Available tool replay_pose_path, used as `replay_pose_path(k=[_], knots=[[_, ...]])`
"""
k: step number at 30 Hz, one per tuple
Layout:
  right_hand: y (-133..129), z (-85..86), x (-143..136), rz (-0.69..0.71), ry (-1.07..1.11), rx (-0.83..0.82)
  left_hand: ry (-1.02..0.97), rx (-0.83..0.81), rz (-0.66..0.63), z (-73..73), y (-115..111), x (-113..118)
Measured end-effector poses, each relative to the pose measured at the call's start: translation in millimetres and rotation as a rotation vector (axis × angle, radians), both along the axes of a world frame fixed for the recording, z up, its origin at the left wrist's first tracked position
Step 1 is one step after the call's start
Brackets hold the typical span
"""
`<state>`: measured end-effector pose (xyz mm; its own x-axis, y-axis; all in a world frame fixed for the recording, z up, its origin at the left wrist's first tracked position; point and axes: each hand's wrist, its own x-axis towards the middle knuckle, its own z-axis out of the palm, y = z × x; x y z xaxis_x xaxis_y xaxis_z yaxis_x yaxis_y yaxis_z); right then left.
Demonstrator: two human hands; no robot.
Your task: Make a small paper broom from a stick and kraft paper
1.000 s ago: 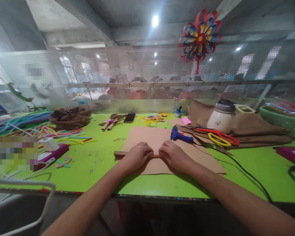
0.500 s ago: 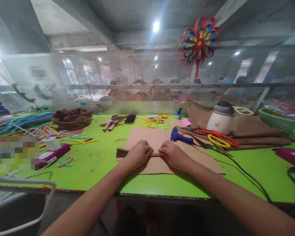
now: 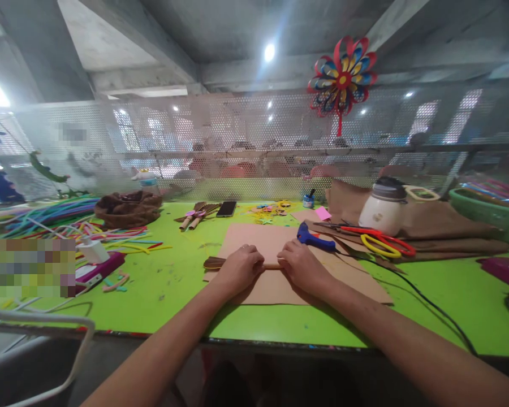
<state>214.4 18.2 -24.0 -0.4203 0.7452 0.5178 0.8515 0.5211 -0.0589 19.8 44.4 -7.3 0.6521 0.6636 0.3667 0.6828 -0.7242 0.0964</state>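
Note:
Between my hands lies a thin tube of rolled brown paper [image 3: 272, 267], level above brown paper sheets [image 3: 261, 291]. My left hand [image 3: 244, 265] is closed on the tube's left part, thumb and fingertips pinched together. My right hand [image 3: 301, 264] pinches its right part the same way. Past my left hand sticks out a dark, layered paper end [image 3: 214, 263], slightly fanned. A blue glue gun [image 3: 316, 240] lies on its side just beyond my right hand, its black cord [image 3: 428, 305] running to the front edge. My fingers hide much of the tube.
On the green table [image 3: 161, 308], a phone [image 3: 226, 209] and small paper bundles [image 3: 195, 216] lie at the back. Red and yellow scissors [image 3: 382, 246], a white jar [image 3: 382, 209] and folded brown material [image 3: 445, 220] are at right. Colourful pipe cleaners [image 3: 55, 213] and a purple power strip [image 3: 99, 272] lie left.
The dark paper end at the left has become thinner and turned as the tube rolled in my fingers. Both hands keep their grip. The view has tilted up slightly.

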Motion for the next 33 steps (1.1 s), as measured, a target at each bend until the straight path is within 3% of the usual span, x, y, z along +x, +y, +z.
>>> replay_pose_path(k=[5, 19, 23, 28, 33], knots=[[-7, 2.5, -4, 0.027, -0.114, 0.034, 0.014, 0.019, -0.023, -1.8, 6, -2], [12, -2.5, -1, -0.02, -0.203, -0.053, 0.136, 0.181, 0.054, -6.2, 7, 2], [5, 8.5, -2, -0.007, -0.3, -0.054, 0.162, 0.177, 0.063, -7.9, 9, 2], [-13, 34.6, -2, 0.146, -0.35, -0.046, 0.164, 0.195, 0.072, -8.4, 9, 1], [-5, 37.0, 0, 0.1, -0.233, -0.127, 0.145, 0.228, 0.039, 2.2, -2, -1]])
